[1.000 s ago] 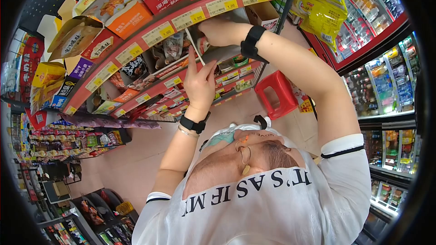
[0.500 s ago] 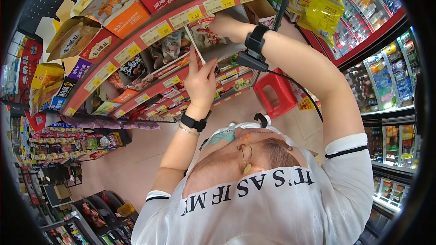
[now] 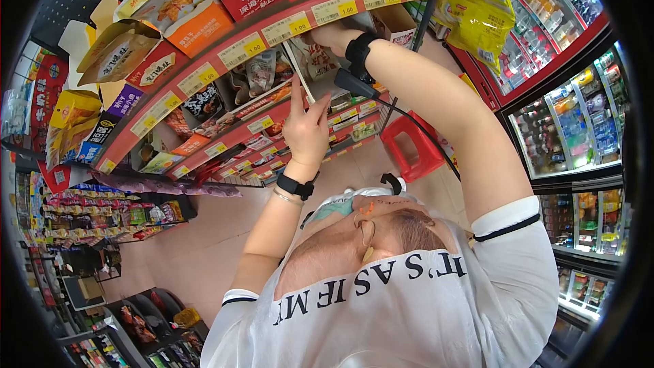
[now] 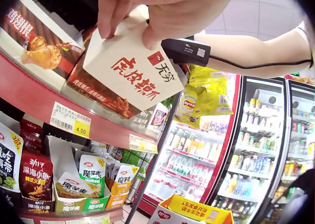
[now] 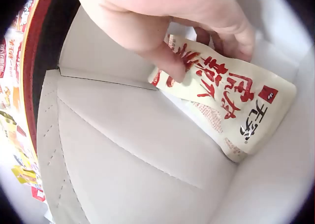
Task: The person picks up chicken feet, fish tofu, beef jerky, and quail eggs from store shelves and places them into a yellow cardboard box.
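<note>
In the left wrist view, my left hand point(image 4: 172, 9) grips the front flap of a white cardboard display box point(image 4: 133, 68) with red lettering, thumb outside and fingers over the top edge. From the head, my left hand point(image 3: 306, 133) shows at the box's edge with its index finger pointing up. My right hand point(image 3: 332, 35) reaches into the box from the right. Inside, my right hand point(image 5: 177, 22) pinches one end of a cream snack pouch point(image 5: 231, 93) with red lettering, thumb on its printed face. The pouch lies against the box's white inner wall point(image 5: 123, 130).
Other boxes of snack packets point(image 3: 197, 24) line the shelf, with a price-tag rail point(image 3: 238, 51) along it. Yellow bags point(image 3: 477, 13) hang at the right. A red stool point(image 3: 413, 150) stands on the floor. Drink coolers point(image 3: 565, 123) are beyond.
The snack pouch has come into view in the box beside my right hand, which has shifted a little. A black device and cable now show at my right wrist. My left hand keeps its hold.
</note>
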The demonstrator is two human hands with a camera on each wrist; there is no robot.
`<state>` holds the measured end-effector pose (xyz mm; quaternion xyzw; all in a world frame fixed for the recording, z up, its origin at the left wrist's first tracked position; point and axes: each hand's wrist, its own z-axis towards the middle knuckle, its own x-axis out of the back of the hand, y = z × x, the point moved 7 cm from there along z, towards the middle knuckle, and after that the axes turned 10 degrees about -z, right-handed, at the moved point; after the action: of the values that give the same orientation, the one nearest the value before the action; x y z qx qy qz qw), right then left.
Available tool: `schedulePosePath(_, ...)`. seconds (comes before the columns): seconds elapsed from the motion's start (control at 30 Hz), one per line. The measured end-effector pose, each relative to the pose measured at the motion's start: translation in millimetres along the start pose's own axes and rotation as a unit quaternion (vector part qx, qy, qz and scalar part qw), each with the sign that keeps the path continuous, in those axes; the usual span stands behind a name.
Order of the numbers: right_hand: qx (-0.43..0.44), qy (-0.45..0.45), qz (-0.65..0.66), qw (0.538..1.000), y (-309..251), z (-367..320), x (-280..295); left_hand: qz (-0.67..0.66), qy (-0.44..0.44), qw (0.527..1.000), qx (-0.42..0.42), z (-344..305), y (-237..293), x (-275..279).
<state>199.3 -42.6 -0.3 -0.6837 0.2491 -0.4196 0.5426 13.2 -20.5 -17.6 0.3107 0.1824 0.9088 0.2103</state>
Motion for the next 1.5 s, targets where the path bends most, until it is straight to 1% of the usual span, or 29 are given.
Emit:
schedulePosePath(0.13, 0.009, -0.002, 0.035, 0.999, 1.8, 5.5, -2.5, -0.005, -0.004, 1.0, -0.001, 0.5, -0.2, -0.2)
schedulePosePath(0.2, 0.022, -0.053, 0.057, 0.997, 1.1, 5.7, -9.0, -0.003, -0.005, 1.0, -0.002, 1.1, 0.3, -0.7)
schedulePosePath(0.23, 0.022, -0.051, 0.059, 0.997, 1.9, 5.1, -9.5, -0.003, -0.004, 1.0, -0.002, 1.3, -0.4, -0.9)
schedulePosePath(0.3, 0.015, -0.002, -0.014, 1.0, 6.1, 3.8, -5.1, -0.002, -0.004, 1.0, -0.003, 1.8, -1.3, -1.7)
schedulePosePath(0.33, 0.015, -0.001, -0.013, 1.0, 18.4, 12.7, -6.1, -0.002, 0.0, 1.0, -0.007, 1.6, -1.1, -1.5)
schedulePosePath(0.37, 0.065, 0.023, -0.079, 0.994, 25.1, 23.3, -4.2, -0.002, 0.004, 1.0, -0.011, 1.6, -0.9, -1.4)
schedulePosePath(0.4, 0.115, 0.046, -0.144, 0.982, 16.2, 19.9, -1.4, -0.002, 0.004, 1.0, -0.011, 1.4, -1.7, -1.6)
schedulePosePath(0.43, 0.114, 0.046, -0.144, 0.982, 16.4, 15.9, 0.6, -0.005, 0.001, 1.0, -0.006, 0.9, -3.3, -1.4)
schedulePosePath(0.5, 0.076, 0.043, -0.148, 0.985, 15.3, -0.5, 7.6, -0.009, -0.003, 1.0, -0.002, 1.1, -4.5, -1.8)
schedulePosePath(0.57, 0.081, 0.049, -0.129, 0.987, 10.8, -13.3, 14.4, -0.006, -0.005, 1.0, 0.002, 0.9, -5.5, -1.2)
schedulePosePath(0.63, 0.096, 0.094, -0.109, 0.985, 9.7, -19.3, 26.4, -0.011, 0.0, 1.0, 0.004, 3.0, -7.6, -2.1)
schedulePosePath(0.67, 0.088, 0.083, -0.075, 0.99, 11.3, -19.7, 30.0, -0.016, 0.005, 1.0, 0.006, 3.5, -8.6, -2.0)
schedulePosePath(0.7, 0.087, 0.083, -0.074, 0.99, 11.1, -22.9, 33.5, -0.016, 0.004, 1.0, 0.007, 5.2, -7.8, -1.2)
schedulePosePath(0.77, 0.096, 0.075, -0.004, 0.993, 12.9, -33.2, 39.5, -0.032, -0.036, 0.998, 0.048, 8.7, -10.6, -3.9)
schedulePosePath(0.83, 0.085, 0.062, 0.006, 0.994, 5.5, -51.6, 48.4, -0.037, -0.035, 0.998, 0.043, 10.1, -11.6, -5.6)
schedulePosePath(0.9, 0.028, 0.025, 0.003, 0.999, 1.9, -72.1, 51.9, -0.011, -0.034, 0.999, 0.015, 11.6, -7.7, -3.6)
schedulePosePath(0.97, 0.024, 0.043, 0.012, 0.999, -3.0, -89.5, 64.4, 0.01, -0.05, 0.998, 0.037, 10.4, -11.5, -5.4)
schedulePosePath(1.03, 0.011, -0.059, 0.071, 0.996, -0.1, -105.4, 68.6, -0.036, -0.033, 0.996, 0.069, 17.9, -10.4, -4.4)
schedulePosePath(1.07, 0.01, -0.106, 0.066, 0.992, 11.1, -107.6, 71.6, -0.028, -0.022, 0.999, 0.037, 23.8, -5.9, -3.2)
schedulePosePath(1.1, 0.008, -0.104, 0.068, 0.992, 14.6, -115.2, 81.8, -0.029, -0.025, 0.999, 0.037, 28.1, -9.5, -6.3)
schedulePosePath(1.17, -0.04, -0.165, 0.084, 0.982, 24.3, -138.5, 92.8, -0.021, 0.039, 0.999, -0.002, 38.8, -16.3, -3.6)
schedulePosePath(1.2, -0.052, -0.172, 0.112, 0.977, 39.8, -143.7, 100.0, 0.012, 0.035, 0.998, -0.049, 43.9, -19.7, -5.5)
schedulePosePath(1.23, -0.04, -0.146, 0.145, 0.978, 45.5, -152.0, 109.1, 0.01, 0.033, 0.998, -0.051, 49.0, -20.8, -7.0)
schedulePosePath(1.3, -0.065, -0.138, 0.185, 0.971, 56.8, -168.6, 125.7, -0.101, 0.014, 0.986, 0.129, 56.5, -44.4, -12.9)
schedulePosePath(1.33, -0.066, -0.136, 0.187, 0.971, 62.0, -175.3, 133.5, -0.081, 0.009, 0.99, 0.114, 62.5, -46.0, -12.8)
schedulePosePath(1.37, -0.104, -0.11, 0.194, 0.969, 73.1, -181.9, 143.2, -0.082, 0.006, 0.99, 0.113, 68.0, -48.4, -11.8)
schedulePosePath(1.4, -0.141, -0.083, 0.202, 0.966, 84.5, -188.5, 152.7, -0.027, -0.017, 0.994, 0.101, 74.6, -48.5, -12.2)
schedulePosePath(1.43, -0.142, -0.08, 0.205, 0.965, 93.2, -193.3, 158.6, 0.027, -0.04, 0.995, 0.088, 80.6, -47.8, -13.6)
schedulePosePath(1.5, -0.156, -0.059, 0.261, 0.951, 117.4, -200.4, 167.2, 0.044, -0.035, 0.994, 0.092, 89.1, -46.1, -11.6)
